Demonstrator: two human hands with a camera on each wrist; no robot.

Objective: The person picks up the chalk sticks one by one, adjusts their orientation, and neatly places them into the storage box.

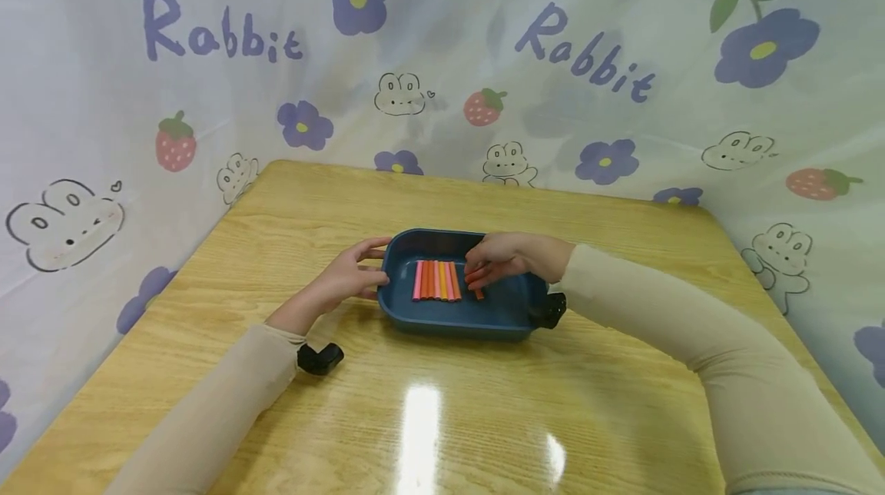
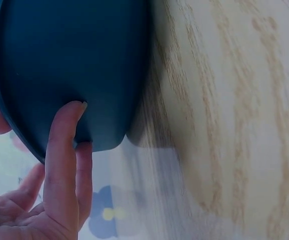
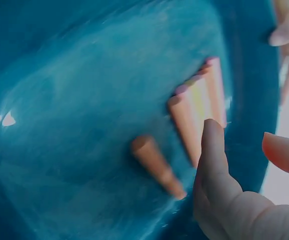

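Observation:
A dark blue tub [image 1: 459, 330] with rounded corners stands on the table. Inside it, a row of several thin round sticks [image 1: 437, 280], pink, orange and yellow, lies side by side. One separate orange stick [image 3: 157, 166] lies apart from the row. My left hand [image 1: 349, 274] rests spread fingers against the tub's outer left end; fingertips [image 2: 64, 125] touch the wall in the left wrist view. My right hand [image 1: 508, 255] reaches into the tub above the single stick, partly covering it in the head view. In the right wrist view its thumb and finger stand apart, holding nothing.
The wooden table [image 1: 304, 210] extends around the tub. A cloth printed with rabbits, flowers and strawberries [image 1: 449, 34] hangs behind and at the sides. Black straps with devices [image 1: 320, 359] sit on both wrists.

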